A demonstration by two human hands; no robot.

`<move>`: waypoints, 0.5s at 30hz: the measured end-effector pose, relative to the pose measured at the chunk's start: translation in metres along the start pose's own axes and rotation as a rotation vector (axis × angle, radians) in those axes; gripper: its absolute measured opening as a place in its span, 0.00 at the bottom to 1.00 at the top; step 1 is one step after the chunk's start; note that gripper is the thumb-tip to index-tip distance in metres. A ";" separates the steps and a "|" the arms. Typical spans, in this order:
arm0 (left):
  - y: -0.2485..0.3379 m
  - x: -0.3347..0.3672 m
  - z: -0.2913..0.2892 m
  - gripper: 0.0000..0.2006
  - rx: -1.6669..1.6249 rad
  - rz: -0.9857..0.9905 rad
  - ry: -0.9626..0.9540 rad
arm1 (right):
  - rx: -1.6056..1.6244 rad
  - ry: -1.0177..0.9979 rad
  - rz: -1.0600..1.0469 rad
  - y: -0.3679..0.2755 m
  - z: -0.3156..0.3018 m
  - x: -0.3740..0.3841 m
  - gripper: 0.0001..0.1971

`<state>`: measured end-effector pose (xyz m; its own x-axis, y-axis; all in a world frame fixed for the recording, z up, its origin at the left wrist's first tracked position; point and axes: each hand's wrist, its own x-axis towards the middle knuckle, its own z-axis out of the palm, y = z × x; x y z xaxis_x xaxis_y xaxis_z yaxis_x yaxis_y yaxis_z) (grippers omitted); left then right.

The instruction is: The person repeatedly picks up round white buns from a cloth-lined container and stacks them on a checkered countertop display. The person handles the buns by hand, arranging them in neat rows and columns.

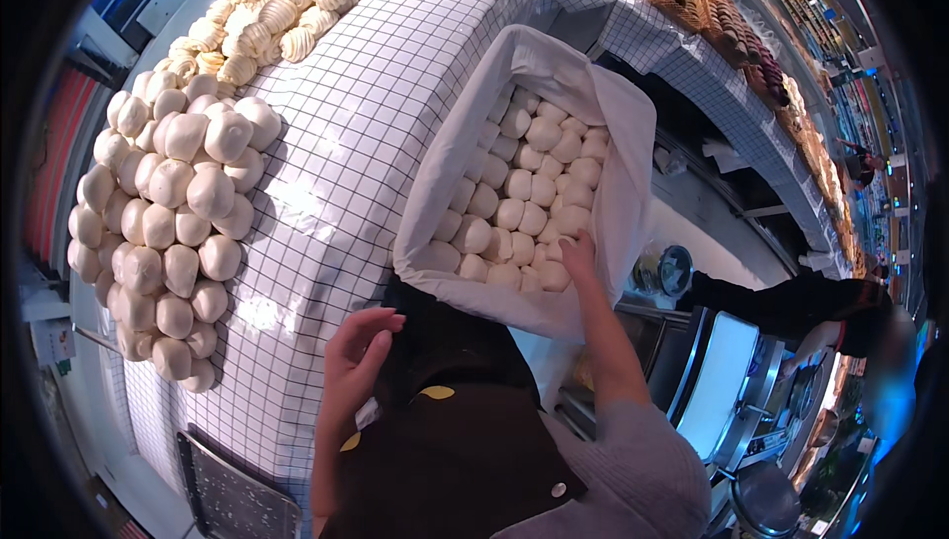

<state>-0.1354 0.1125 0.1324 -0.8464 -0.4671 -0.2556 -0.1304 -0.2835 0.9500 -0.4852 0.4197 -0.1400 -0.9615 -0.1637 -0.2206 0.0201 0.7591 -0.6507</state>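
Observation:
A deep bin lined with white cloth (623, 124) holds many round white buns (544, 134). My right hand (580, 254) reaches over its near right side, with the fingers curled down on a bun at the near right of the layer; the hand partly hides that bun. My left hand (358, 349) hovers by the front of my dark apron (445, 460), below the bin's near left corner. Its fingers are bent, the thumb stands apart, and nothing shows in it. Left of the bin, a tall heap of smooth white buns (170, 218) is stacked at the table's edge.
A checked white cloth (346, 134) covers the table. Swirled, ridged buns (282, 5) are piled at the far left. Dark and yellow rolls (707, 10) line the far right counter. A speckled dark tray (232, 490) leans at lower left. Another person's dark sleeve (781, 302) shows at right.

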 end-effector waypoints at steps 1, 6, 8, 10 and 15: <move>-0.012 0.014 0.021 0.13 -0.030 -0.049 -0.072 | -0.033 0.080 -0.051 0.010 0.010 0.011 0.37; -0.088 0.092 0.118 0.14 -0.114 -0.293 -0.304 | -0.033 0.182 0.021 0.010 0.036 0.054 0.43; -0.119 0.108 0.146 0.14 -0.036 -0.263 -0.285 | -0.216 0.258 0.036 0.004 0.054 0.052 0.46; -0.136 0.119 0.163 0.14 0.009 -0.254 -0.270 | -0.362 0.278 0.038 -0.002 0.063 0.047 0.49; -0.166 0.131 0.175 0.14 0.030 -0.288 -0.261 | -0.293 0.137 0.056 -0.053 0.028 0.029 0.42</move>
<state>-0.3154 0.2451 -0.0274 -0.8752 -0.1422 -0.4624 -0.3937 -0.3461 0.8516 -0.5062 0.3574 -0.1323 -0.9895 -0.0450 -0.1371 0.0137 0.9166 -0.3995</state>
